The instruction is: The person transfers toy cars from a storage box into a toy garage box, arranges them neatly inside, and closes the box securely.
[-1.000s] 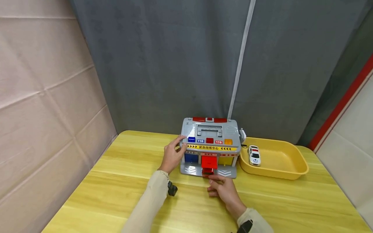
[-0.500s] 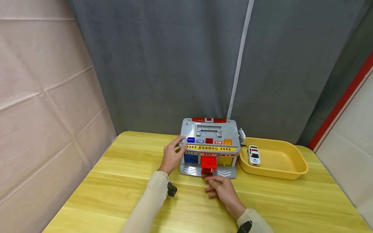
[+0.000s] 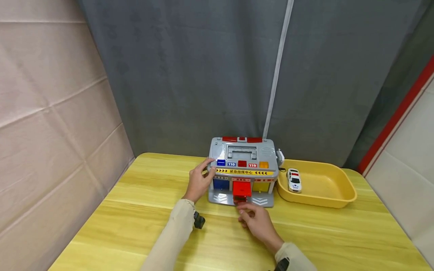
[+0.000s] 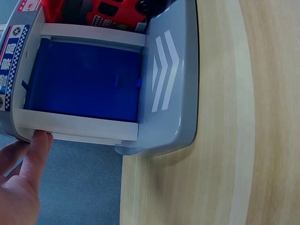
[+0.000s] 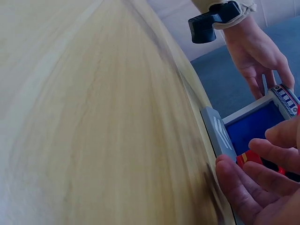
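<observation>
A grey toy garage [image 3: 269, 149] stands on the table, with blue, red and yellow doors across its front. My left hand [image 3: 199, 182] touches its left side with the fingertips; in the left wrist view, a finger [image 4: 36, 159] lies against the side wall. The red door [image 3: 242, 187] is raised. Beneath it sits a red toy fire engine [image 4: 119, 13], mostly inside the bay. My right hand [image 3: 258, 222] is at the fire engine's rear, fingers loosely bent and fingertips at or against it; exact contact is hard to see. The blue door [image 4: 86, 79] is down.
Right of the garage stands a shallow yellow tray [image 3: 333, 203], with a white toy police car [image 3: 294, 180] inside at its left end. A grey curtain [image 3: 190, 75] hangs behind the wooden table [image 3: 135, 226]. A pale wall [image 3: 51, 131] rises at the left.
The red fire engine has gone a little deeper under the raised door, and my right hand has followed it forward and slightly left. My left hand stays against the garage.
</observation>
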The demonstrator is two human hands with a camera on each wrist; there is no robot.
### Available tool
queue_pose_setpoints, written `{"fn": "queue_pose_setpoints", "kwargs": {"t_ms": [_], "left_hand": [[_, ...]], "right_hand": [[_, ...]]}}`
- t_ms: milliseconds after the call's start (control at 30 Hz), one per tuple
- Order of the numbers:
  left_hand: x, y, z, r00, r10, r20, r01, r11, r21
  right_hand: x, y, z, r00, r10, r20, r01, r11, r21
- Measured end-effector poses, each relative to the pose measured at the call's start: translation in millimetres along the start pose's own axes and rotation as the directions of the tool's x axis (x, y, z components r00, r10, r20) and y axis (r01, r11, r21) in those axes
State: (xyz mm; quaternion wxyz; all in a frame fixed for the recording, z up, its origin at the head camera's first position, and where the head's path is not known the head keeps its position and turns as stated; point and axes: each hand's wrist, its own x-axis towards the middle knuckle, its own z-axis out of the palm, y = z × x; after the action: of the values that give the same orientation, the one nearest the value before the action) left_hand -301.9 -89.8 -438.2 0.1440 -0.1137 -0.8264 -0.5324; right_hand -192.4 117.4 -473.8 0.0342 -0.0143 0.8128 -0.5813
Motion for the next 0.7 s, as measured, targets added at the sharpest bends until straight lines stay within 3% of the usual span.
{"fn": "queue_pose_setpoints", "kwargs": {"t_ms": [233, 333, 500, 700], "left_hand": [[-0.1, -0.5, -1.1, 1.0, -0.001, 0.003, 0.001, 1.0, -0.001], [-0.4, -1.0, -1.1, 1.0, -0.004, 0.002, 0.004, 1.0, 0.0], [-0.7, -1.3, -0.9, 1.0, -0.007, 0.01, 0.007, 1.0, 0.006], [-0.2, -1.3, -0.7, 1.0, -0.01, 0.011, 0.01, 1.0, -0.003]], "right_hand": [[5.5, -1.7, -1.2, 0.996, -0.091, 0.01, 0.091, 0.984, -0.153], [5.1, -1.3, -4.9, 0.986, -0.117, 0.121, 0.14, 0.971, -0.195], [-0.4, -1.9, -13.6, 0.943, -0.121, 0.311, 0.191, 0.96, -0.204], [-7.3, -11.6, -25.0, 0.943, -0.202, 0.264, 0.284, 0.903, -0.323]]}}
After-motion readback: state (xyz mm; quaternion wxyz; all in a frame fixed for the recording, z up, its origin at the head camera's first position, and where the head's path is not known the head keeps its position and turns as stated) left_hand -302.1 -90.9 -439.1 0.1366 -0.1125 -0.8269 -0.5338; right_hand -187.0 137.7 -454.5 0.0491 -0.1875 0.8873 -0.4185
